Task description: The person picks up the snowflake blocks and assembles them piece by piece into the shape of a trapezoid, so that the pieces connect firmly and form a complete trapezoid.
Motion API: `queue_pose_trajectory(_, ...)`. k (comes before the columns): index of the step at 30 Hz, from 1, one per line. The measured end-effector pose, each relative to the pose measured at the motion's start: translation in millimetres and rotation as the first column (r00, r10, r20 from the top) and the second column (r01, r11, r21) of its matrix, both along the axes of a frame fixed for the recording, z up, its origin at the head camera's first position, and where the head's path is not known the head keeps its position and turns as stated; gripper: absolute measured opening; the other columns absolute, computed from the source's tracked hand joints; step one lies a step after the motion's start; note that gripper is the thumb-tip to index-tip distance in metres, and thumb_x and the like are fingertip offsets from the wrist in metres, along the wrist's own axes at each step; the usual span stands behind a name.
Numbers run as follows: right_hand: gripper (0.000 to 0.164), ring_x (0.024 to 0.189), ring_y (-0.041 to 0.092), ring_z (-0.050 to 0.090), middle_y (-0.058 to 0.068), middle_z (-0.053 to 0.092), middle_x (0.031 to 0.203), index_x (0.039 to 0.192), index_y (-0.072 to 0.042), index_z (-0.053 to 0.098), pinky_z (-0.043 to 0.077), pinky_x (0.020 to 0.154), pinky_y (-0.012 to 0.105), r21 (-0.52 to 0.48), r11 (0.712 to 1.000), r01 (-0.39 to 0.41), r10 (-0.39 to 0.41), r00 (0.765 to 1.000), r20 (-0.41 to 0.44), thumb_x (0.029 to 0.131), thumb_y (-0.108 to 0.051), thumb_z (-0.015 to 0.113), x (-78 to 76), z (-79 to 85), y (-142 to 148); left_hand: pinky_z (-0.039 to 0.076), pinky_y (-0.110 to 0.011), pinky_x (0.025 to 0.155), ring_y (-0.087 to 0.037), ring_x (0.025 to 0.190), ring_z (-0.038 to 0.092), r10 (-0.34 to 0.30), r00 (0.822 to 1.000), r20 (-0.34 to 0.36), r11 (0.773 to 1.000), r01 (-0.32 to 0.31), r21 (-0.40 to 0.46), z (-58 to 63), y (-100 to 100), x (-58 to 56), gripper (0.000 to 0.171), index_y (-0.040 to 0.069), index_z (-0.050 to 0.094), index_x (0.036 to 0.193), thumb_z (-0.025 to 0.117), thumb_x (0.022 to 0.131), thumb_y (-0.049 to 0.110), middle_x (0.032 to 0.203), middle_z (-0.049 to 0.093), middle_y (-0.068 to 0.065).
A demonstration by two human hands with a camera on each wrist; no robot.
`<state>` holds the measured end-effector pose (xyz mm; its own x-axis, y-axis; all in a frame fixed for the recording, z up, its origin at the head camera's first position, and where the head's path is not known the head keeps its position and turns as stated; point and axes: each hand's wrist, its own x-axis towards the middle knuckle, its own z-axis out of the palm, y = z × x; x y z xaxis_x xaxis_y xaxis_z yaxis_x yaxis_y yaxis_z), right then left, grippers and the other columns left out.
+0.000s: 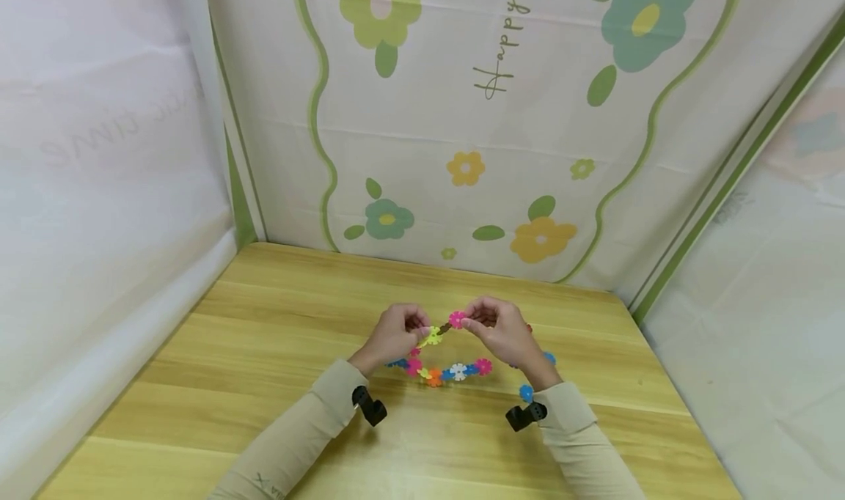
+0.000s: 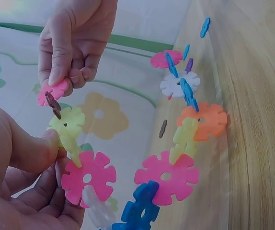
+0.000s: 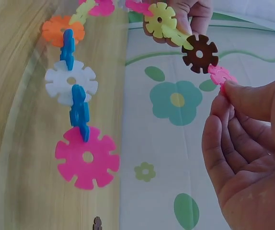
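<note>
Two hands at work over a wood-grain table (image 1: 297,441), head view. Left hand (image 1: 396,333) pinches a chain of slotted discs (image 1: 433,377) at its yellow part; right hand (image 1: 499,329) pinches the pink end disc (image 1: 457,320). Brown disc (image 1: 445,328) spans the short stretch between both grips. Rest of chain bends back on the near side of the hands, its other end a second pink disc (image 1: 484,366). Loose blue disc (image 1: 526,393) beside the right wrist. Writing: "Happy" in script, turned sideways, on back curtain (image 1: 409,119); faint mirrored "time" on left curtain (image 1: 119,265). Left sleeve (image 1: 290,434) bears letters, an X among them, rest unclear.

Left wrist view: thumb against the paired yellow discs (image 2: 66,122); cannot tell which one is gripped. Chain runs down past the fingers, turns through white and blue pieces, then back up alongside.

Right wrist view: thumb and forefinger hold the pink end disc by its edge, brown disc joined just beyond the fingertips.
</note>
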<state>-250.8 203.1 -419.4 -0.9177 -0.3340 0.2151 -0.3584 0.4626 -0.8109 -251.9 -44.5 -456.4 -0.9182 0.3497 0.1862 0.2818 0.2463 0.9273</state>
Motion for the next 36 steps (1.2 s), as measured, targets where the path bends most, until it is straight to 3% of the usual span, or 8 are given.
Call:
queue_pose_trajectory(5,0.004,0.073,0.019,0.065,0.008,0.073,0.089,0.097,-0.009,0.072,0.056,0.066,0.026,-0.014,0.998,0.068,-0.069,0.997,-0.03,0.099,-0.012,0.075,2.7,-3.6,-10.3,0.047,-0.024,0.064,-0.014,0.067,0.054,0.035,0.999,-0.014,0.999,-0.035,0.001,1.2,6.3,2.3,0.016,0.005,0.069,0.089,0.063,0.098,-0.007,0.083,0.065,-0.01)
queue_pose_trajectory(10,0.006,0.077,0.032,0.067,0.018,0.072,0.089,0.093,-0.007,0.072,0.055,0.066,0.025,-0.022,0.986,0.165,-0.166,0.985,-0.043,0.098,-0.008,0.075,7.2,-3.5,-21.9,0.045,-0.023,0.062,-0.014,0.067,0.052,0.101,0.994,-0.029,0.995,-0.101,0.003,3.7,10.9,4.4,0.022,0.004,0.069,0.087,0.058,0.088,-0.015,0.08,0.064,-0.008)
queue_pose_trajectory(14,0.005,0.076,0.029,0.067,0.016,0.073,0.089,0.094,-0.008,0.072,0.055,0.067,0.025,-0.019,0.982,0.187,-0.187,0.982,-0.027,0.098,-0.006,0.075,7.9,-0.7,-22.0,0.049,-0.023,0.065,-0.014,0.07,0.056,0.068,0.997,-0.046,0.998,-0.068,-0.016,3.7,8.8,2.6,0.017,0.005,0.07,0.089,0.062,0.095,-0.009,0.083,0.066,-0.008)
queue_pose_trajectory(21,0.005,0.072,0.016,0.066,0.006,0.075,0.087,0.094,-0.008,0.073,0.056,0.067,0.026,0.051,0.993,0.105,-0.106,0.994,0.004,0.099,-0.01,0.074,5.8,6.7,-12.1,0.053,-0.026,0.07,-0.016,0.077,0.06,-0.085,0.996,-0.027,0.994,0.083,-0.073,10.3,-2.8,-2.0,0.009,0.005,0.073,0.1,0.066,0.104,0.009,0.092,0.071,-0.01)
queue_pose_trajectory(27,0.006,0.075,0.016,0.068,0.008,0.075,0.091,0.096,-0.013,0.074,0.057,0.068,0.028,0.123,0.99,0.068,-0.068,0.998,-0.004,0.1,-0.009,0.073,4.8,15.8,-10.2,0.057,-0.03,0.083,-0.022,0.091,0.068,-0.107,0.993,-0.047,0.991,0.103,-0.08,22.0,6.8,-5.8,0.016,0.013,0.076,0.111,0.067,0.106,0.025,0.106,0.076,-0.009)
queue_pose_trajectory(31,0.005,0.077,0.016,0.068,0.009,0.074,0.092,0.096,-0.011,0.074,0.058,0.069,0.028,0.146,0.989,0.037,-0.038,0.999,0.001,0.1,-0.009,0.073,5.3,20.4,-12.5,0.057,-0.028,0.077,-0.031,0.089,0.07,-0.125,0.99,-0.061,0.99,0.12,-0.068,27.1,17.5,-7.2,0.011,0.015,0.075,0.108,0.068,0.105,0.023,0.098,0.075,-0.004)
queue_pose_trajectory(36,0.004,0.081,0.014,0.069,0.004,0.074,0.094,0.101,-0.01,0.074,0.058,0.073,0.026,0.177,0.984,-0.013,0.011,1.0,0.012,0.101,-0.014,0.073,3.4,23.3,-7.9,0.055,-0.024,0.071,-0.04,0.088,0.069,-0.119,0.99,-0.074,0.992,0.116,-0.053,25.2,21.0,-7.7,0.009,0.011,0.073,0.104,0.066,0.105,0.016,0.093,0.073,-0.005)
